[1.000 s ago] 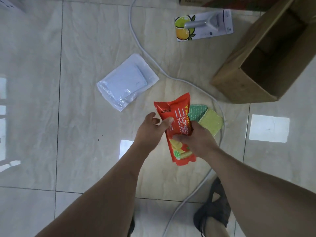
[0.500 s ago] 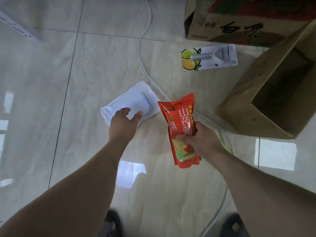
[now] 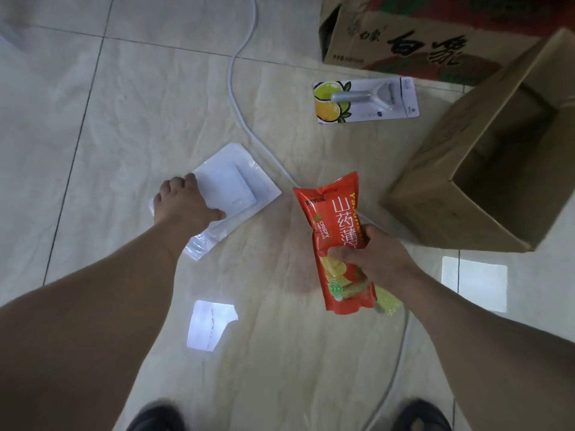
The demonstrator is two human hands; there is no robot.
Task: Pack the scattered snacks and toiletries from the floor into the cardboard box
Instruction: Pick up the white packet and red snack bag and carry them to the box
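My right hand [image 3: 371, 258] grips a red bag of crisps [image 3: 334, 219] by its middle and holds it upright above the floor, left of the open brown cardboard box [image 3: 460, 213]. My left hand [image 3: 183, 203] lies on the near left end of a clear plastic packet with white contents [image 3: 236, 185] that rests flat on the tiles, fingers curled over its edge. A carded peeler with a lemon picture [image 3: 364, 99] lies on the floor beyond the bag. A yellow sponge corner [image 3: 389, 303] peeks out under the crisps bag.
A white cable [image 3: 239, 107] runs across the tiles between the packet and the peeler and curves past the box. A second printed carton [image 3: 404, 42] stands at the back right. My two shoes [image 3: 155, 416] show at the bottom edge.
My left hand let go of the crisps bag, reached left and came down on the clear packet. The right hand keeps the bag and has lifted it off the sponges.
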